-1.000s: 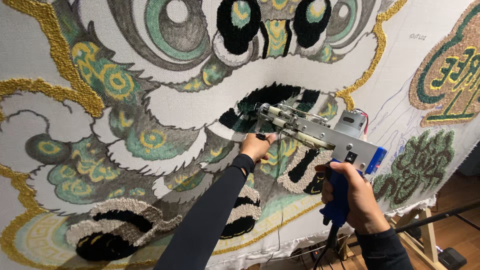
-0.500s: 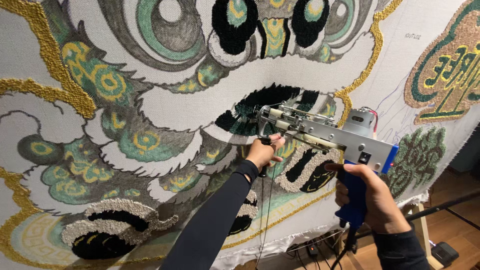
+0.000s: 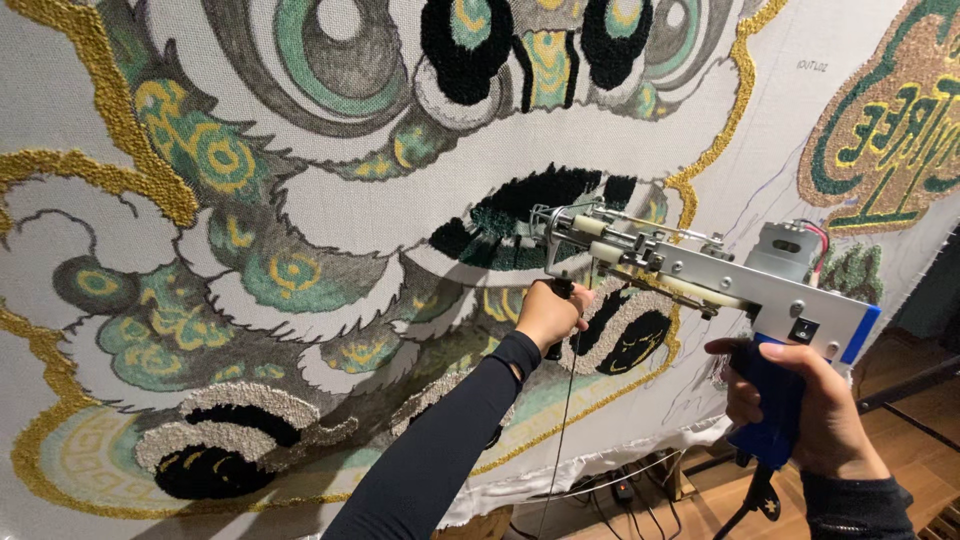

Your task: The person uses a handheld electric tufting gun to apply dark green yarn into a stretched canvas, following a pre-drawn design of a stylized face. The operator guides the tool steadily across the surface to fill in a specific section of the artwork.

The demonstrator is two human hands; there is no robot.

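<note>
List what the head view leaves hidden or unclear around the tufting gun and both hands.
- Front grip of the tufting gun: wrapped by the left hand.
- Blue handle and trigger: covered by the right hand.
- Needle tip: too small to tell whether it touches the cloth.
- Cord below the handle: cut off by the bottom edge.

A single view is given, from a camera worn on the head. It is aimed forward and slightly downward at a tufted rug cloth [image 3: 300, 250] stretched upright, seen from close range along the outstretched arms. The cloth fills most of the frame; wooden floor [image 3: 900, 440] is seen at lower right.
</note>
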